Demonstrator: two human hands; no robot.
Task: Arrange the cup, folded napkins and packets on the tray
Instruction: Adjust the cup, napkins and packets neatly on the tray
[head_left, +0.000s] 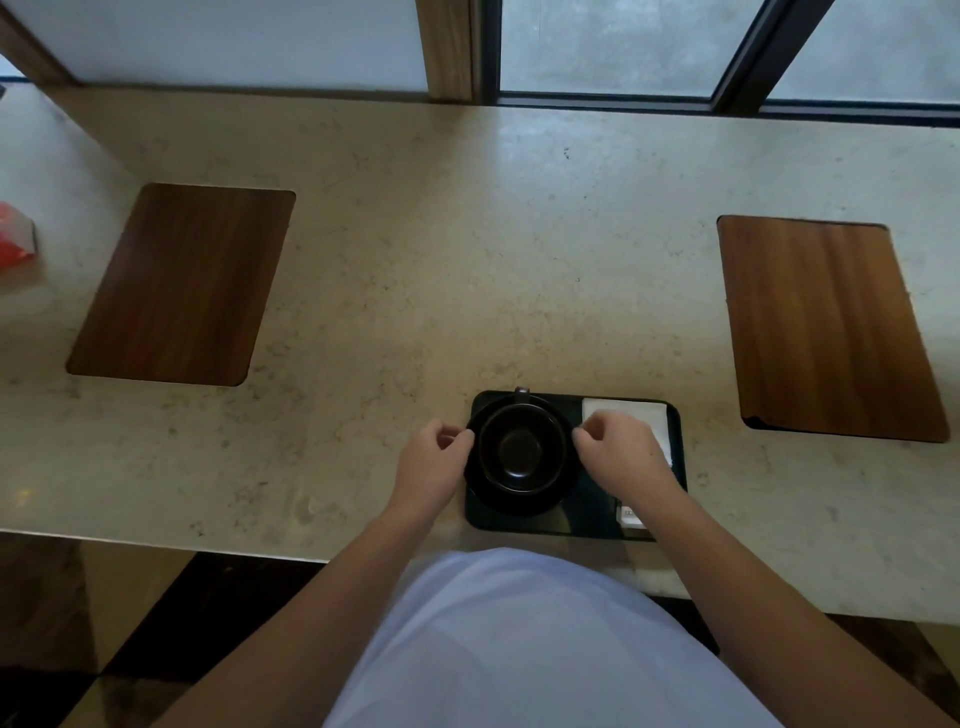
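A black cup (521, 448) stands upright on a black saucer (519, 501) at the left end of a dark rectangular tray (582, 522) near the counter's front edge. The cup's handle points away from me. My left hand (434, 465) pinches the saucer's left rim and my right hand (618, 457) pinches its right rim. A folded white napkin (631, 408) lies at the tray's far right, partly under my right hand. A white packet (631, 515) shows at the tray's near right corner, mostly hidden by my right wrist.
Two wooden placemats lie on the stone counter, one (182, 286) at the left and one (826, 327) at the right. A red and white box (15, 239) sits at the far left edge. Windows run along the back of the counter.
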